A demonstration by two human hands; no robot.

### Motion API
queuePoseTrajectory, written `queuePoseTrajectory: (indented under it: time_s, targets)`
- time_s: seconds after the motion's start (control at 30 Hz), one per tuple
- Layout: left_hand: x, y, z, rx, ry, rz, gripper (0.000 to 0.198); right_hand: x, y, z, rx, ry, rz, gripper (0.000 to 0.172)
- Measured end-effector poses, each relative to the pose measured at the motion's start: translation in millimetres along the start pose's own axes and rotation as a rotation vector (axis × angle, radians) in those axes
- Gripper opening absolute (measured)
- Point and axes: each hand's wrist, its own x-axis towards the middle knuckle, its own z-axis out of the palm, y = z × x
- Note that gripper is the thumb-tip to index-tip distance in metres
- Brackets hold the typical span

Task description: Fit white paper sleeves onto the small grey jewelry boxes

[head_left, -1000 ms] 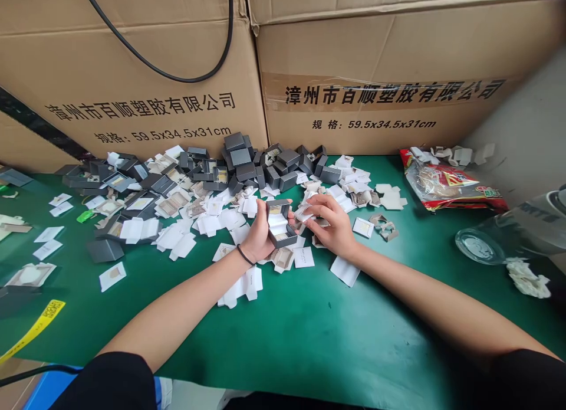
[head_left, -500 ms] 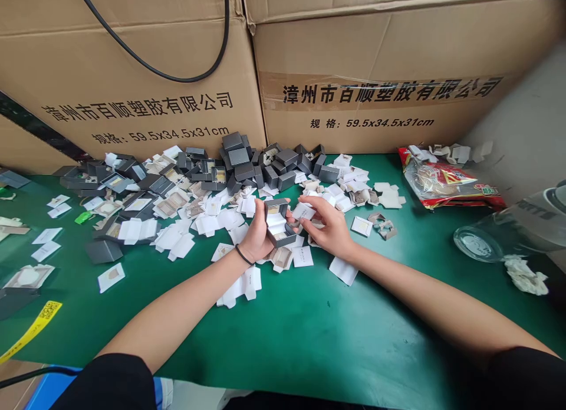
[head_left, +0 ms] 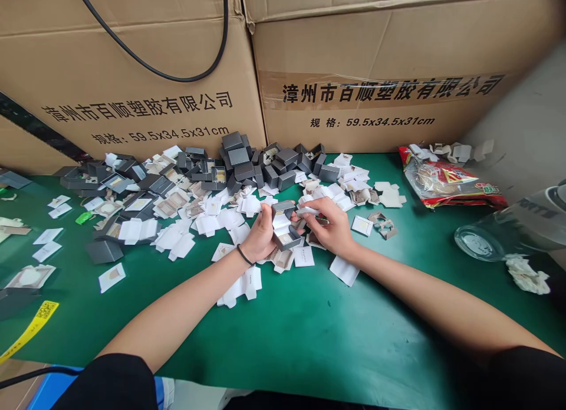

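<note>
In my left hand [head_left: 260, 236] lies a small dark grey jewelry box [head_left: 288, 238], its lid raised and a folded white lining showing inside. My fingers wrap round the box from the left and from behind. Just to the right, my right hand [head_left: 329, 224] pinches a small white card [head_left: 306, 211] close to the box's edge; the card is seen nearly edge-on. Under and around both hands lie loose white cards [head_left: 303, 256] and folded paper inserts [head_left: 282, 260].
Dark grey boxes [head_left: 239, 156] are heaped at the back against large cardboard cartons [head_left: 362, 56]. Papers are strewn over the green table [head_left: 283, 333]. On the right are a red snack bag [head_left: 451, 180], a clear jar [head_left: 508, 230] and crumpled tissue [head_left: 527, 275]. A black cable [head_left: 186, 79] hangs above.
The jewelry box has shifted slightly right and turned in my left hand. The card in my right hand has tilted from face-up to nearly edge-on.
</note>
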Motion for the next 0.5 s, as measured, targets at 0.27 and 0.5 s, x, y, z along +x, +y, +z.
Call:
queuePoseTrajectory:
  time_s: [0.27,0.5]
  targets:
    - [-6.1,1.8,1.6,0.123,-0.083,0.002,0.062,-6.2,-5.6,1.4,0.071,0.090,0.001,0.007]
    - [-4.2,0.1,5.7,0.186,0.044,0.066,0.061,-5.4,-9.4,-2.3,-0.083,0.070,-0.408,0.027]
